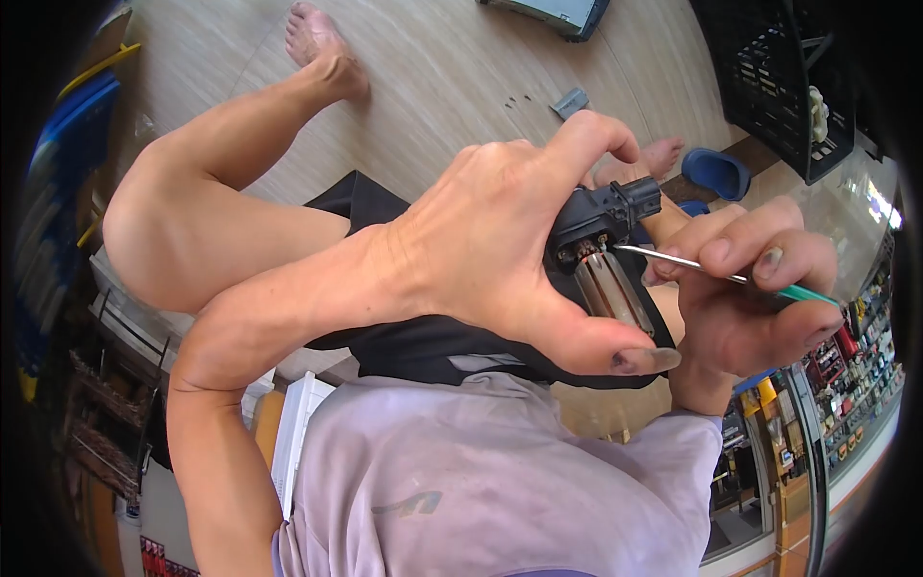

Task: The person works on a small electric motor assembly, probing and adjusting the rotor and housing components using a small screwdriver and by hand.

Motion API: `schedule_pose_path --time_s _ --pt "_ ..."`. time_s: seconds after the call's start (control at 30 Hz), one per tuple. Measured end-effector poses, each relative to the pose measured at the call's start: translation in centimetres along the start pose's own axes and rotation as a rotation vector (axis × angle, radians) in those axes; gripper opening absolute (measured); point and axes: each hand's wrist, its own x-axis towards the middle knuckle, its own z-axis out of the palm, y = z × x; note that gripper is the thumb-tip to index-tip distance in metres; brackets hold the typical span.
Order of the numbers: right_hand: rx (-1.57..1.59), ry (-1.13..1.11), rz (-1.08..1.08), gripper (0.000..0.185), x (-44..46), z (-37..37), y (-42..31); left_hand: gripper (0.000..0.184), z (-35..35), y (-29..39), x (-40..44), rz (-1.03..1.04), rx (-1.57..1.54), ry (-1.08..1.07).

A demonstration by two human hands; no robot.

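My left hand (490, 231) is wrapped around a motor part, its thumb and forefinger on either side. The part has a black plastic housing (601, 213) and a grooved metal armature (615, 296) with copper at its upper end. In my right hand (760, 308) is a thin screwdriver (678, 260) with a green handle, pinched between thumb and fingers. Its metal tip points left and reaches the edge of the housing, close to the copper end; whether it touches I cannot tell. My left palm and the part's underside are hidden.
On the floor ahead lie a small grey piece (570, 103) and several tiny dark bits (519, 101). A grey case (562, 13) stands at the top, a black crate (784, 91) at upper right. Beside my foot is a blue sandal (716, 173). Stocked shelves (851, 385) line the right.
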Motion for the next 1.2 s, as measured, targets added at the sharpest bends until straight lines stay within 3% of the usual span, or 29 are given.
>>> schedule_pose_path --time_s 0.2,0.4,0.73,0.93,1.2 --pt "-0.111 -0.103 0.126 0.048 0.4 -0.7 -0.2 0.105 0.0 0.4 -0.2 -0.023 0.014 0.013" --pt "-0.193 -0.128 0.121 0.047 0.5 -0.1 -0.5 0.101 0.0 1.2 -0.6 -0.063 0.023 0.012" --pt "-0.351 -0.024 0.186 0.048 0.6 1.6 -1.3 0.094 0.0 0.8 -0.7 -0.034 0.039 0.042" --pt "-0.283 -0.009 0.055 0.048 0.2 1.7 -0.4 0.095 0.1 0.4 -0.5 -0.014 -0.057 0.083" --pt "-0.239 -0.049 0.083 0.045 0.2 0.9 -0.3 0.097 -0.3 0.6 -0.3 -0.024 -0.023 0.077"
